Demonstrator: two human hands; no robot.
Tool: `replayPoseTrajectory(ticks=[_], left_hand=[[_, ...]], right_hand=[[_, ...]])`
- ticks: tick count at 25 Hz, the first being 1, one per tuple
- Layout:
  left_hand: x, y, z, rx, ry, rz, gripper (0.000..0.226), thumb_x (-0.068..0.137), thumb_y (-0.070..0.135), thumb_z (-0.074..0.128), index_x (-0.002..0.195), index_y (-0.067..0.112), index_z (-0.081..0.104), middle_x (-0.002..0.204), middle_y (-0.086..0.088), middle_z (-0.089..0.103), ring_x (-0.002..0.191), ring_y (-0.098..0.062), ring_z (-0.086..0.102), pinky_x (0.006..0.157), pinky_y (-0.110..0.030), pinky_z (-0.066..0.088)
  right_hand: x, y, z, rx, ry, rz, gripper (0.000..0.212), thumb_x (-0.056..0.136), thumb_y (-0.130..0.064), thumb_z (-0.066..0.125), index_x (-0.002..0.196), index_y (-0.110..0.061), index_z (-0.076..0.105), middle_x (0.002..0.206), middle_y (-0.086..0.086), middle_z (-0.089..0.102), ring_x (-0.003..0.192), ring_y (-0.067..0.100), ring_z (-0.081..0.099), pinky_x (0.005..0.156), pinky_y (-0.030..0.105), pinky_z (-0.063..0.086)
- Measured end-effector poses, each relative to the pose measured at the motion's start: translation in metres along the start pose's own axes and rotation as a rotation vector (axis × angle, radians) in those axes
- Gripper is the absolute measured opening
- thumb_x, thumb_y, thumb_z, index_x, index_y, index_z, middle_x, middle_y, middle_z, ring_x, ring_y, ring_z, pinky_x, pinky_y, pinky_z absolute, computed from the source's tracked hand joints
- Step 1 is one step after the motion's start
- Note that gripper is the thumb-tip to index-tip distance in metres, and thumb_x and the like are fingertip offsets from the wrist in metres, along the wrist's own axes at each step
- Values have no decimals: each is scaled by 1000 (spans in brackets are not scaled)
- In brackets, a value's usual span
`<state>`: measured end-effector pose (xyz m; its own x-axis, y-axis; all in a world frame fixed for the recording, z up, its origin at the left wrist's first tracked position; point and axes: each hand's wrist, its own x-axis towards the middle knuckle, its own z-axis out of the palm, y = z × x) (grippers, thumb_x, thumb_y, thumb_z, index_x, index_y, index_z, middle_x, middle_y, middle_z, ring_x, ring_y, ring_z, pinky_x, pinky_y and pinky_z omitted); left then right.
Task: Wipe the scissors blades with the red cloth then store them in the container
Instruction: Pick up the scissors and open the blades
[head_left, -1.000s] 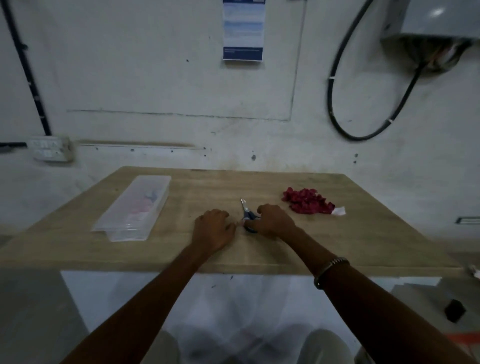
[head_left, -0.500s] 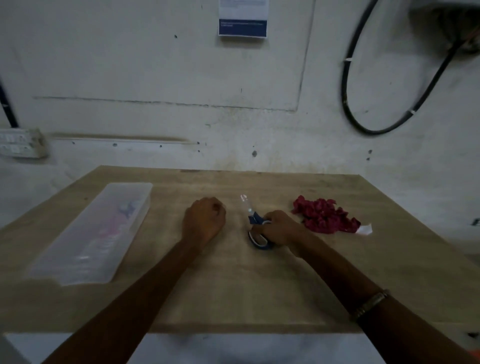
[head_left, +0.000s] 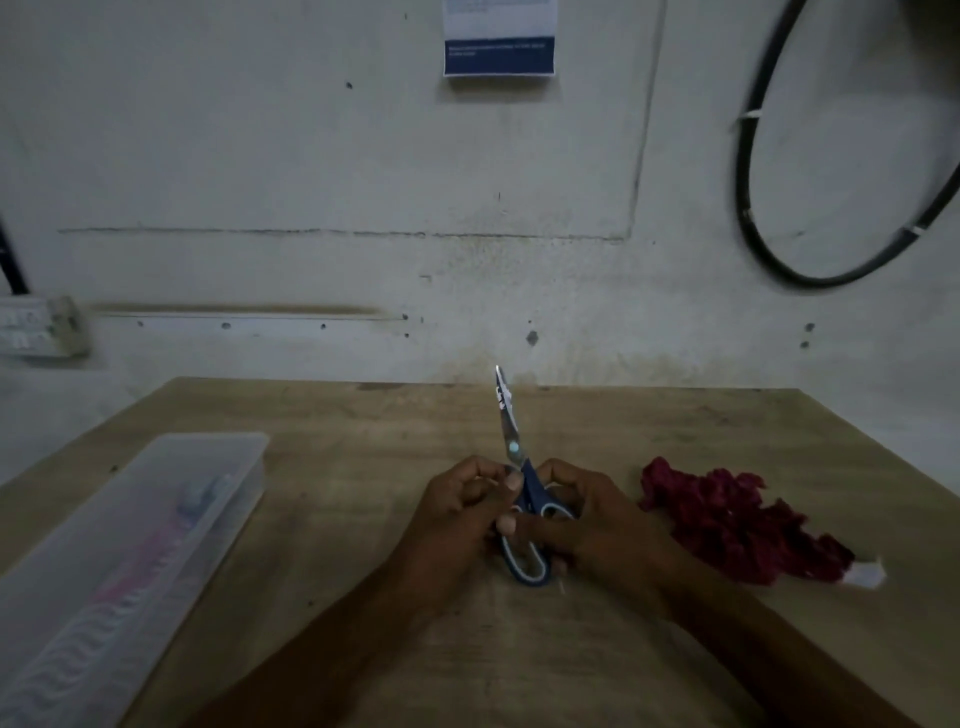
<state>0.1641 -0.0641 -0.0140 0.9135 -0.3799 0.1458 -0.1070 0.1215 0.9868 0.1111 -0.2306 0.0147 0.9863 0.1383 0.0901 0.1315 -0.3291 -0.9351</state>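
The scissors (head_left: 511, 441) have blue and white handles and shut steel blades that point up and away from me, raised over the middle of the wooden table (head_left: 519, 649). My left hand (head_left: 457, 514) grips the handles from the left with thumb and curled fingers. My right hand (head_left: 597, 525) grips them from the right, its fingers round the handle loops. The crumpled red cloth (head_left: 727, 519) lies on the table just right of my right hand. The clear plastic container (head_left: 124, 545) stands at the left, lid on, with pink and blue items inside.
A white tag (head_left: 867, 574) sticks out of the cloth's right end. The table butts against a grey wall with a switch box (head_left: 39, 327) at the left, a black cable loop (head_left: 831, 208) at the right and a blue and white notice (head_left: 498, 39) above.
My right hand has lifted the scissors off the table and tipped the blades upward. My left hand has moved right from its fist on the table and taken hold of the handles.
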Motion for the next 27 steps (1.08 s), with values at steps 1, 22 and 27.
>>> replayPoseTrajectory(ticks=[1,22,27], left_hand=[[1,4,-4,10,-7,-13,22,99,28,63,103,9,72,80,-12,71,70,-22,67,64,-33,54],[-3,31,-32,165,177,-96,20,77,36,85,84,17,84,73,-4,77,52,-15,61,53,-28,45],[-3,36,-38,53,126,-199,27,76,32,83,94,11,82,78,-11,77,59,-14,63,53,-25,51]], right_hand=[[-1,-3,-3,48,-13,27,28,81,-24,84,102,-11,73,89,4,77,72,16,73,61,21,54],[-7,-1,-32,146,73,164,37,80,-37,84,95,-4,79,78,15,69,60,16,57,57,28,44],[-6,1,-33,236,88,162,24,86,-24,77,105,-11,80,94,16,76,69,16,65,59,24,52]])
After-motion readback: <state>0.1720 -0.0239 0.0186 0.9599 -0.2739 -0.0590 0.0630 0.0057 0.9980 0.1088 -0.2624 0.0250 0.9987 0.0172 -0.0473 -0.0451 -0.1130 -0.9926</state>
